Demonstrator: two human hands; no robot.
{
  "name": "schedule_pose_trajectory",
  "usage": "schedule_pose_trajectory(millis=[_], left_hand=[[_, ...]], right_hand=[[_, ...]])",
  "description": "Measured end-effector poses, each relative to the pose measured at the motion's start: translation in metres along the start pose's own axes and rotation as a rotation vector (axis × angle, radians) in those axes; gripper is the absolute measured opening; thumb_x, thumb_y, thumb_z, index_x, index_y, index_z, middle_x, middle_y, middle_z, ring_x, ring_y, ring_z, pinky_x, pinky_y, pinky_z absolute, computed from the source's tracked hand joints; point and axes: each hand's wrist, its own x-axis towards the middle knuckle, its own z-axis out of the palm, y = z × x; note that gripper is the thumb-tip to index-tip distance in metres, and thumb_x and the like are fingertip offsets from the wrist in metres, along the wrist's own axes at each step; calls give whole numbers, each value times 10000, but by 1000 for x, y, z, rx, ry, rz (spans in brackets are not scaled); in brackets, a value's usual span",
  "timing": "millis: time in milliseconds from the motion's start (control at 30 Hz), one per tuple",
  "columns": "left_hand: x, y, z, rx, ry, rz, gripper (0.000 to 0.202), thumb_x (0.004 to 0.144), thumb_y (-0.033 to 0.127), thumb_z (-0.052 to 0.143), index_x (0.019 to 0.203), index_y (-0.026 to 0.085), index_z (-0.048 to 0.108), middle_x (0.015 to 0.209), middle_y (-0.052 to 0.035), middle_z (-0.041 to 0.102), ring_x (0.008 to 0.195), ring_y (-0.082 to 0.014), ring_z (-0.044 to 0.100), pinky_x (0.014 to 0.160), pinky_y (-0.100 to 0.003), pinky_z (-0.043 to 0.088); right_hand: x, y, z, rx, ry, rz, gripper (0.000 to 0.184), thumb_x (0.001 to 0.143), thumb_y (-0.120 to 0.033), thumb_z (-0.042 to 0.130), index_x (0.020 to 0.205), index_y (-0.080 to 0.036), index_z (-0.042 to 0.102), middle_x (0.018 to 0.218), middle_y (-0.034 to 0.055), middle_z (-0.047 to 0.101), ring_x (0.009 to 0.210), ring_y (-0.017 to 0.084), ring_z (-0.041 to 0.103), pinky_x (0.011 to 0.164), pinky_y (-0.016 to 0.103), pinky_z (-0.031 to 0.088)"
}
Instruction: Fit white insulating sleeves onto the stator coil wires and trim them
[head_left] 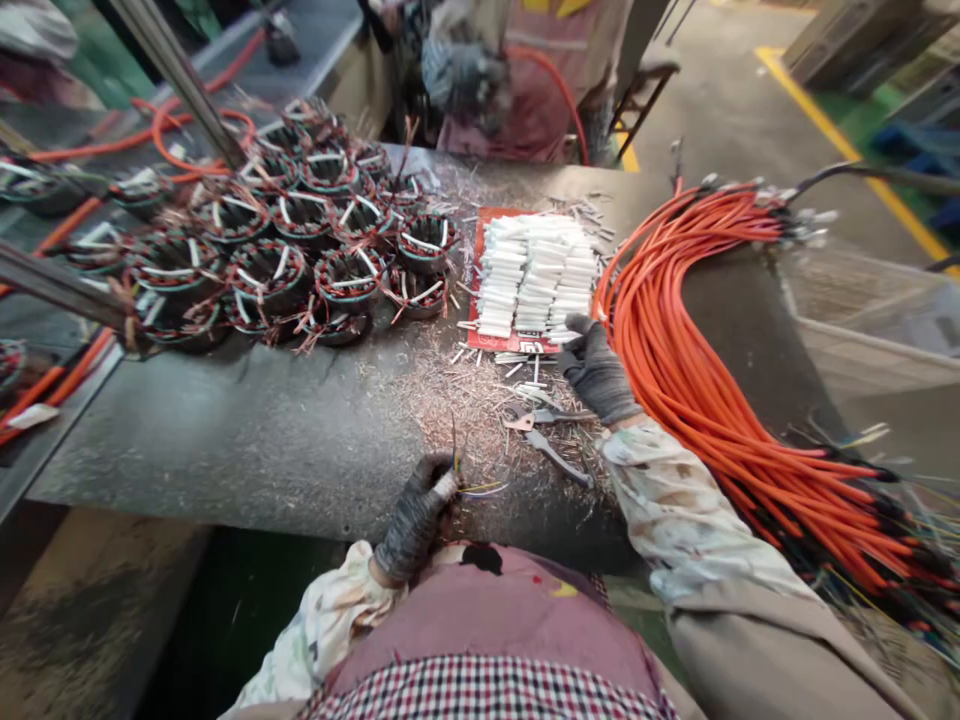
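Note:
My left hand point(417, 515), in a dark grey glove with bare-looking fingertips, is closed on thin wires point(480, 490) near the table's front edge. Some of the wires stick up and others point right; yellow and blue ones show. My right hand point(598, 375), also gloved, reaches to the lower right corner of a stack of short white sleeves point(536, 270). Its thumb and forefinger are apart, close to the sleeves. Under the stack lies a red sheet point(475, 240). Grey-handled pliers point(551, 440) lie open just below my right hand, among wire clippings point(457, 400).
Several wound stators point(270, 280) with copper wires crowd the left of the metal table point(225, 430). A thick bundle of orange cables point(675, 350) curves along the right. A metal post point(180, 80) stands at the left. Across the table is another person's gloved hand point(465, 80).

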Motion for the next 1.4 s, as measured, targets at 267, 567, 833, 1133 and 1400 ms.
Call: schedule_pose_trajectory(millis=[267, 567, 833, 1133, 1400], left_hand=[[0, 1, 5, -45, 40, -8, 288, 820, 457, 740, 969, 211, 738, 937, -22, 705, 898, -196, 599, 852, -303, 468], [-5, 8, 12, -12, 63, -20, 271, 776, 442, 756, 837, 178, 744, 789, -11, 686, 777, -175, 577, 748, -290, 460], [-20, 17, 17, -273, -13, -276, 404, 636, 469, 854, 777, 168, 625, 686, 38, 554, 599, -109, 507, 571, -242, 395], [-23, 26, 20, -298, 38, -320, 462, 539, 463, 901, 758, 159, 630, 656, 43, 558, 573, -96, 502, 536, -227, 407], [-24, 25, 17, -271, -16, -328, 417, 595, 467, 874, 772, 155, 660, 666, 27, 575, 567, -97, 503, 532, -229, 392]], right_hand=[[-13, -14, 39, -252, -10, 107, 695, 764, -120, 615, 1453, -126, 525, 1078, 155, 681, 867, 273, 639, 844, 425, 528], [-63, -33, 10, 161, 6, 71, 575, 855, -321, 582, 1415, -220, 500, 1088, 79, 693, 850, 204, 655, 817, 382, 582], [-122, -99, 38, 1115, -163, 377, 499, 755, -351, 827, 1206, -302, 620, 954, -18, 705, 882, 183, 694, 817, 385, 628], [-128, -113, 40, 1094, 23, 229, 465, 821, -317, 791, 1234, -322, 577, 935, -31, 667, 809, 144, 656, 729, 317, 614], [-126, -112, 45, 1009, 1, 106, 435, 877, -340, 752, 1267, -334, 559, 934, -30, 691, 786, 154, 660, 727, 342, 601]])
